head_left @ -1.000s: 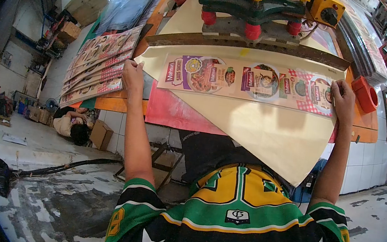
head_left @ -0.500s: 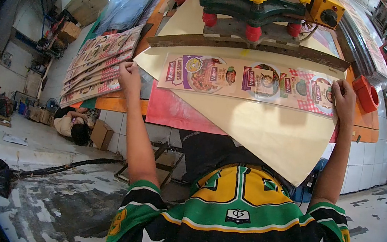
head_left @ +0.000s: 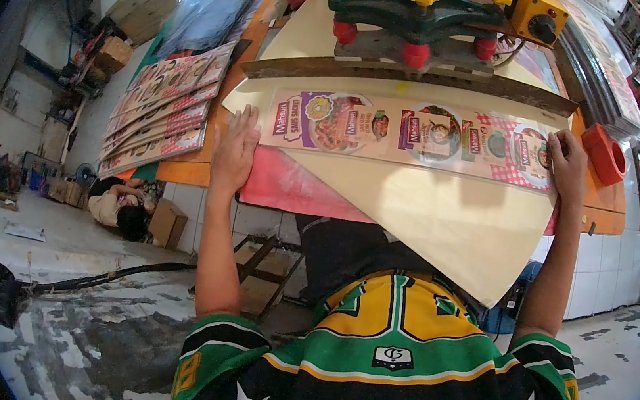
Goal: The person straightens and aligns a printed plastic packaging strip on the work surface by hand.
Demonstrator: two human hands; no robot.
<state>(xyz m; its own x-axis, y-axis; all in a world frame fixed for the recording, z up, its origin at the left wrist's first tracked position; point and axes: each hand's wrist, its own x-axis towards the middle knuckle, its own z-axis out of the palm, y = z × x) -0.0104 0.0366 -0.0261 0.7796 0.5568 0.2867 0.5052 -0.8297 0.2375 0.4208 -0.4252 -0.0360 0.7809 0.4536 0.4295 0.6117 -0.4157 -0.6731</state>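
Observation:
A long printed plastic strip point(head_left: 390, 149) with food pictures lies across a cream sheet point(head_left: 432, 198), just in front of a heat press's long metal bar point(head_left: 414, 81). At the strip's right end, my right hand point(head_left: 567, 168) is closed with its fingers curled on the edge. My left hand point(head_left: 237, 150) lies by the strip's left end, fingers stretched out and pointing away from me. Whether it touches the strip's edge I cannot tell. Red cloth point(head_left: 290, 184) shows under the cream sheet, near my left hand.
Printed strips point(head_left: 164, 105) are stacked at the left, with clear plastic sheets point(head_left: 212, 7) behind. A red ring-shaped holder point(head_left: 605, 155) sits at the table's right edge. A yellow control box point(head_left: 540, 18) is on the press. Another person point(head_left: 124, 204) is low on the floor at left.
My left hand has moved right, from beside the stacked strips to the left end of the long strip, and its fingers have straightened. My right hand stays at the right end.

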